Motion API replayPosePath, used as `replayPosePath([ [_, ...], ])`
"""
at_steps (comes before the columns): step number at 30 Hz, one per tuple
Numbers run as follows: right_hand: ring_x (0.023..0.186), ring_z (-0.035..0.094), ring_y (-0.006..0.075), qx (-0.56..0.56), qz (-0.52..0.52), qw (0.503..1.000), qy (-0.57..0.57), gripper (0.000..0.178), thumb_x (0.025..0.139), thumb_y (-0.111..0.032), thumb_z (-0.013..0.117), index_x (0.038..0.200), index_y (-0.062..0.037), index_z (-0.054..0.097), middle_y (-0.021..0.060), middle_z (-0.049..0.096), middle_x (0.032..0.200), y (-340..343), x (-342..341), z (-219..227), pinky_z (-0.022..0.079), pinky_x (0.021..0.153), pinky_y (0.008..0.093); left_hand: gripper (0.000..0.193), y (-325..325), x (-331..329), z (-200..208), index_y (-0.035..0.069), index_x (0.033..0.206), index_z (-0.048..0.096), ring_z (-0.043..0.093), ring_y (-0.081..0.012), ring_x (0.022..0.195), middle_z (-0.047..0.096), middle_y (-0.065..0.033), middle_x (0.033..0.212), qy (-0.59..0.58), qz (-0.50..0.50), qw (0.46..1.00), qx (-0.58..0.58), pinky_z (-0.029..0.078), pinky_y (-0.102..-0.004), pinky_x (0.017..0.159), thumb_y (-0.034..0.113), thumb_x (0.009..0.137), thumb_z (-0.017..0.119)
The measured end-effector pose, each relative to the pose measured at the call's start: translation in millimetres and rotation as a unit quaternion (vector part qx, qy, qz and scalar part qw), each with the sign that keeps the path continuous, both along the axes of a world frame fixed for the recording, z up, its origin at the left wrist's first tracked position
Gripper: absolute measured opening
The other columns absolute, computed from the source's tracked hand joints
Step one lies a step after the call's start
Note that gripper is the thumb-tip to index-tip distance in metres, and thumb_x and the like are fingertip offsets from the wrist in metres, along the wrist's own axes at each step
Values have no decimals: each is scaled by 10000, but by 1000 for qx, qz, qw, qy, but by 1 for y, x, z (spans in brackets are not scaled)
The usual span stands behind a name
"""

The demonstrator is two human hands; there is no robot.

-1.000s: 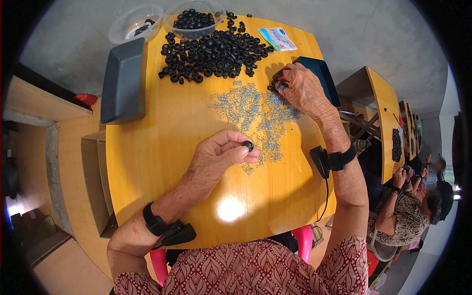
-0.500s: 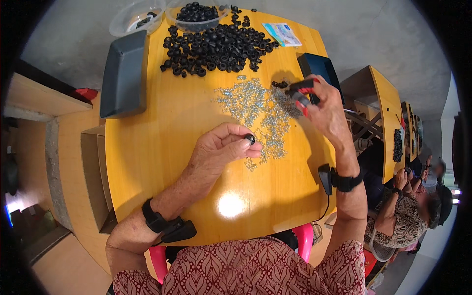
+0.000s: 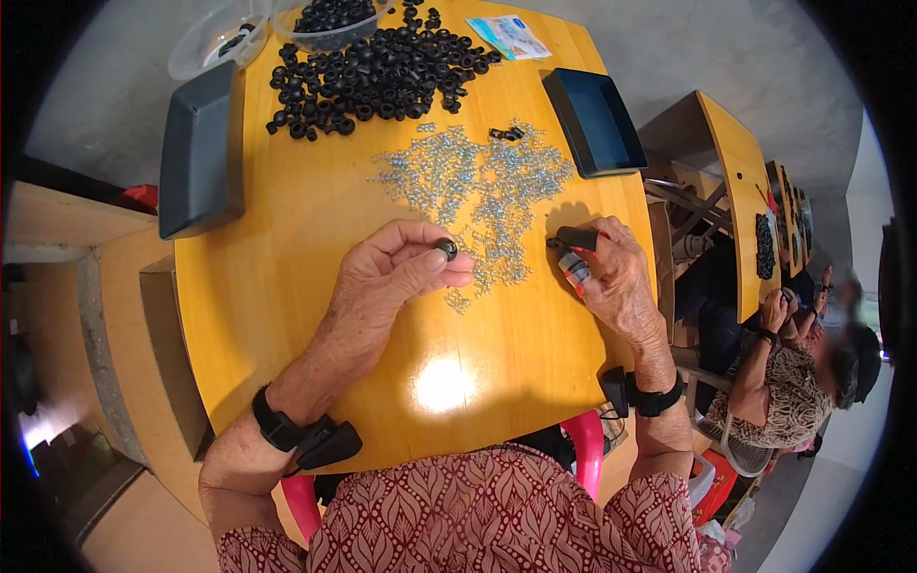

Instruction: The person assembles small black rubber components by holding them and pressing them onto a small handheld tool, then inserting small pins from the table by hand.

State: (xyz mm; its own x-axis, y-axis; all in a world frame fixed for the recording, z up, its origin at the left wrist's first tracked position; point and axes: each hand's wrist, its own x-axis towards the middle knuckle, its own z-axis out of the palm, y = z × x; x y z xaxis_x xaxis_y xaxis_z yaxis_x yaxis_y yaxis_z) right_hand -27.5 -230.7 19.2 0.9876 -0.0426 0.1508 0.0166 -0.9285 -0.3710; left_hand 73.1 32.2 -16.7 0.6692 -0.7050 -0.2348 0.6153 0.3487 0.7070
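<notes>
My left hand pinches a small black round cap between thumb and fingers, above the near-left side of a spread of small silvery metal pieces. To the right of those pieces is my right hand, thumb and finger brought together. Black, grey and red coverings wrap its fingertips. A small dark bit shows at their tips, too small to name. A few black parts lie at the far edge of the metal pieces.
A large heap of black round parts covers the table's far side. Clear plastic bowls stand behind it. Dark trays flank the table, one left, one right. A packet lies far off. Another person sits at right.
My right hand has drawn back from the far-right metal pieces toward me, its finger and thumb now closer together. My left hand keeps the black cap. The whole view has shifted.
</notes>
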Motion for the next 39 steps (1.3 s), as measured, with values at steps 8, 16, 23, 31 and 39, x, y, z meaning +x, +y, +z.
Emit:
replayPosePath([
  [8, 945, 635, 235, 156, -58, 986, -3, 261, 785, -48, 758, 1037, -18, 699, 115, 644, 1039, 2, -6, -8, 517, 846, 312, 179, 1, -1, 0, 24, 1118, 581, 661, -182, 982, 672, -84, 1026, -22, -6, 1000, 3, 535, -335, 925, 115, 965, 570],
  [16, 926, 619, 312, 142, -22, 989, -26, 200, 741, 9, 744, 931, 29, 688, 154, 644, 976, 8, 2, -12, 524, 778, 382, 171, 0, -2, -3, 23, 1109, 585, 657, -176, 984, 657, -70, 1031, -18, 0, 1000, -8, 539, -339, 920, 110, 961, 573],
  [23, 906, 619, 352, -149, -3, 989, 18, 195, 687, 35, 697, 875, 52, 648, 180, 634, 972, 14, -2, 20, 521, 792, 405, 174, -1, 0, -4, 24, 1112, 585, 662, -172, 971, 671, -77, 1017, -19, -6, 1000, -11, 538, -328, 919, 108, 960, 573],
  [31, 864, 627, 333, -30, -21, 999, 37, 177, 736, -26, 749, 869, 63, 674, 196, 638, 933, 1, -4, 4, 541, 757, 386, 193, 0, 1, -5, 1, 1124, 570, 675, -209, 970, 686, -131, 1023, -12, 3, 1000, -7, 533, -329, 928, 80, 949, 584],
  [39, 839, 619, 330, 48, -61, 997, -10, 168, 735, -40, 770, 815, 59, 661, 195, 623, 901, 1, -8, -12, 526, 702, 381, 169, 0, -2, -2, 19, 1105, 585, 666, -178, 954, 674, -90, 1000, -21, 4, 1000, 12, 540, -323, 913, 101, 957, 576],
])
